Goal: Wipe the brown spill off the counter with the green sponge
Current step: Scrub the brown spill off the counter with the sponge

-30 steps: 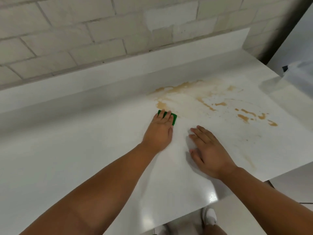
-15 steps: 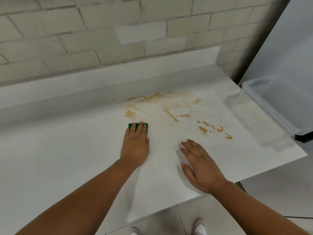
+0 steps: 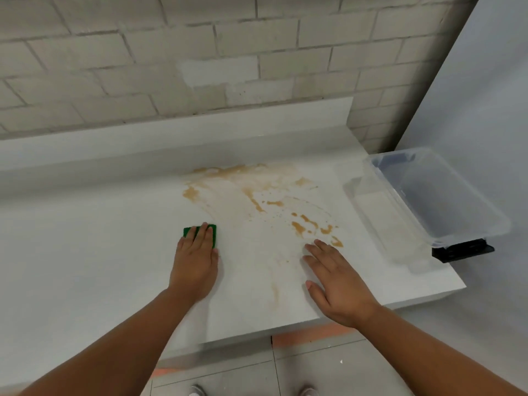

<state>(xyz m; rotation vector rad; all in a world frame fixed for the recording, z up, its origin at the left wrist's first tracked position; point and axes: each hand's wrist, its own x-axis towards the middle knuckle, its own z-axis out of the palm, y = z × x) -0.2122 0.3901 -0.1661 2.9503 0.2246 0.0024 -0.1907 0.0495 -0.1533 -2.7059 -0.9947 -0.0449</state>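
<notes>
A green sponge (image 3: 213,232) lies flat on the white counter (image 3: 85,252), mostly covered by the fingers of my left hand (image 3: 194,261), which presses down on it. The brown spill (image 3: 257,195) spreads over the counter beyond and to the right of the sponge, with smears near the back and darker blotches (image 3: 303,227) at the right. My right hand (image 3: 337,284) rests flat on the counter with fingers spread, its fingertips just short of the nearest blotches. It holds nothing.
A clear plastic tub (image 3: 440,195) sits at the counter's right end, overhanging the edge, with a black object (image 3: 463,250) under it. A low backsplash and brick wall (image 3: 200,67) close the back. The front edge runs near my right wrist; tiled floor lies below.
My left hand has drawn the sponge back toward me, away from the spill's left blotch. The view has tilted up and right, bringing the plastic tub fully into sight.
</notes>
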